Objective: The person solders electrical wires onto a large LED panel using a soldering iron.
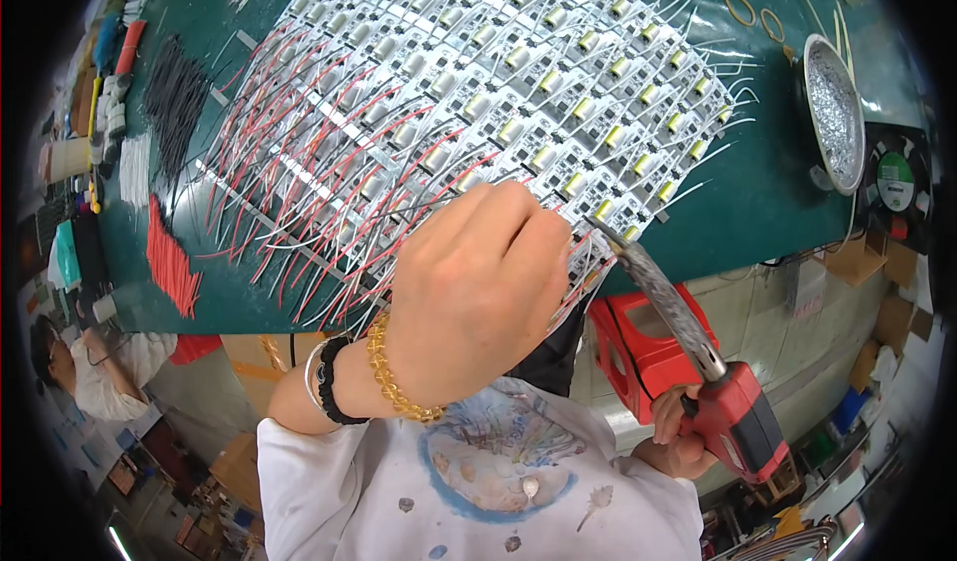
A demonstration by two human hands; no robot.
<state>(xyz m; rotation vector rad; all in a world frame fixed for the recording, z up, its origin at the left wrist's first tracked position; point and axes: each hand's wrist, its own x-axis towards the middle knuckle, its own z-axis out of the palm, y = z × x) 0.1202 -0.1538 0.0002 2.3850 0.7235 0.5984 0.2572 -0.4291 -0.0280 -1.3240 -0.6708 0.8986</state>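
A large panel of white circuit boards, with rows of small cylindrical parts and many thin wires, lies on the green table. My left hand is over its near edge, back up and fingers curled together. The fingertips are hidden, so what they pinch cannot be made out; thin wires run beside them. My right hand grips a red and black soldering gun at the lower right. Its long metal barrel slants up and left, and the tip is at the boards' near right edge, just right of my left hand.
Bundles of black wires, red wires and white wires lie at the left. A round metal dish and a fan stand at the right. A red stool is below the table edge. Another person sits at the far left.
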